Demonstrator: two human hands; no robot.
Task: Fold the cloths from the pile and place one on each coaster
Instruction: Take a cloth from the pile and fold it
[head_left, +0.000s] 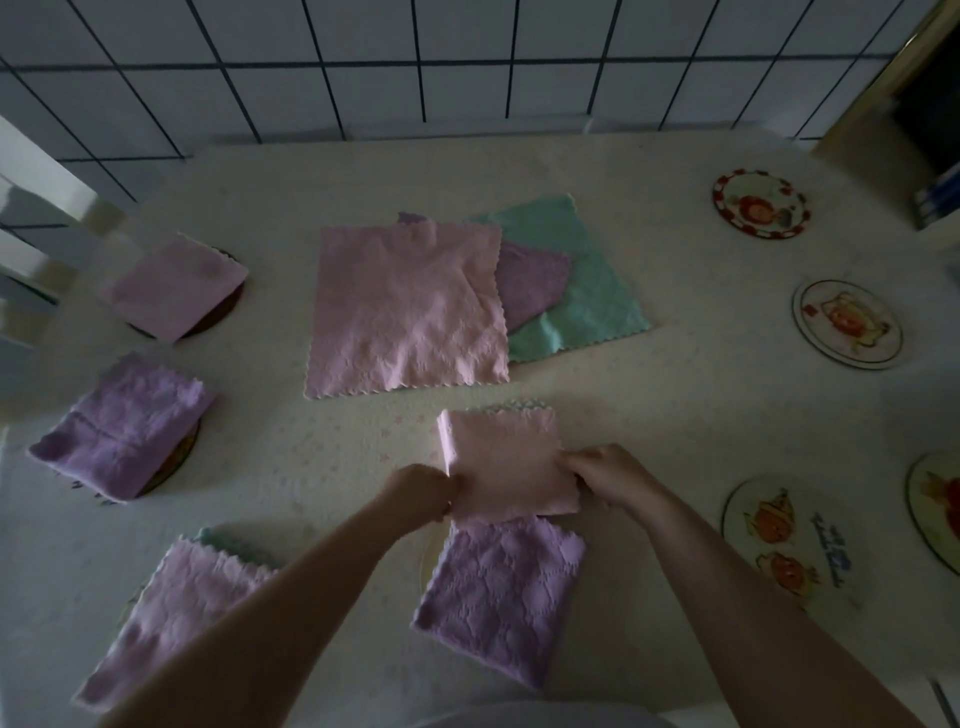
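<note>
A table (675, 395) under a pale patterned covering is seen from above, with the pile of unfolded cloths (410, 312) spread at its middle, a pink sheet lying over purple and green ones. Folded cloths (176, 291) are laid on coasters along the left and near edge, while four bare coasters (847, 325) are ranged down the right side. A folded pink cloth (506, 462) is pinched at its left edge by the grip of the left hand (423, 491) and at its right edge by the right hand (605, 475), just above a folded purple cloth (498, 592).
</note>
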